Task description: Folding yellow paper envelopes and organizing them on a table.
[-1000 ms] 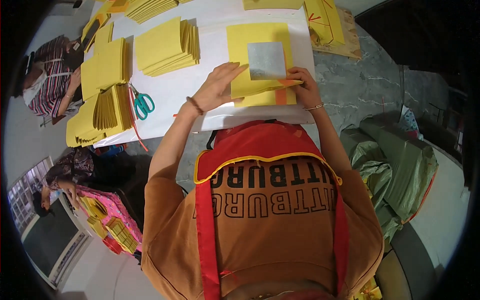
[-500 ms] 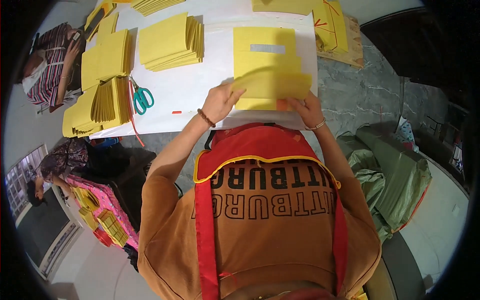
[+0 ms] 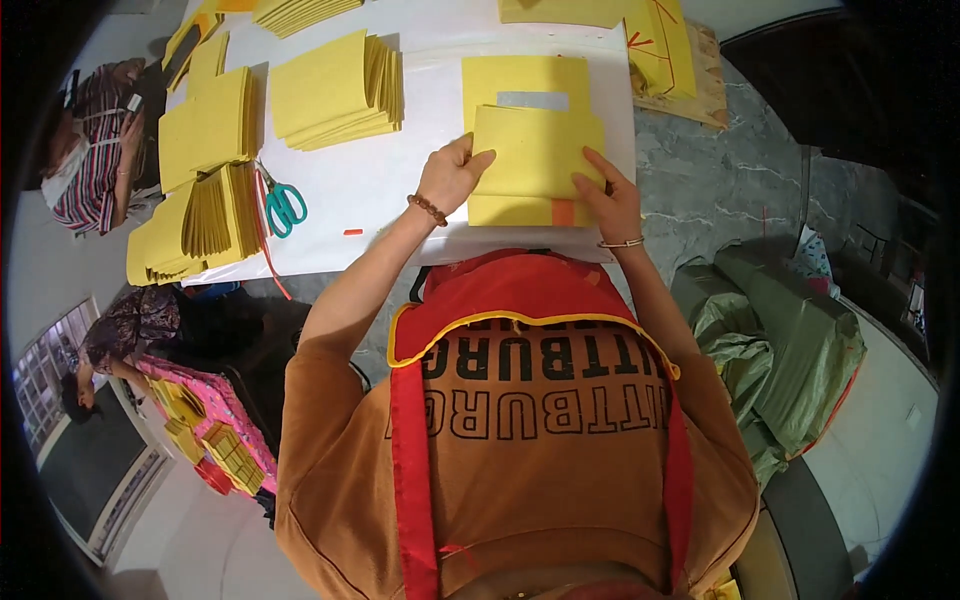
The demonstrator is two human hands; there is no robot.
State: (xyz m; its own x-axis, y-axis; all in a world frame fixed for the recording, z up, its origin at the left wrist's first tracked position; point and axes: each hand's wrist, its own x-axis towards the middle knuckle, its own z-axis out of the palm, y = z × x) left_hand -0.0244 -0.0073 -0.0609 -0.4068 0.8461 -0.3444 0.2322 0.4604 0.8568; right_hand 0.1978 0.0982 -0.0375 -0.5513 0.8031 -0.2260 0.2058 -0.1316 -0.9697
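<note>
I have the upper yellow piece (image 3: 535, 145) close to the near edge of the table (image 3: 365, 190), toward its right edge, lying over a larger yellow sheet (image 3: 500, 212). The two are out of line: the upper piece overhangs the sheet's right side, so pressing there could, I judge, set a crooked crease.

My left hand (image 3: 452, 178) is nearly closed, thumb and fingers pinching the piece's left edge; an uneven pull from it could twist the paper. My right hand (image 3: 608, 193) is half open, fingertips apart on the right side; I can't tell whether anything grips beneath, and a weak hold would let that side slip.

A silver patch (image 3: 533, 100) shows past the piece's far edge, an orange patch (image 3: 563, 213) past its near one. I can't tell if they are fixed; loose, they could shift with any rubbing.

Left of my left hand, a red strip (image 3: 353, 232) lies near the table's near edge, where a forearm could sweep it off. Toward the near left corner, a red cord (image 3: 273, 262) hangs over that edge beside the scissors (image 3: 285, 207); a snag might drag both. Beyond, a careless reach could spill the folded stack (image 3: 325, 90).
</note>
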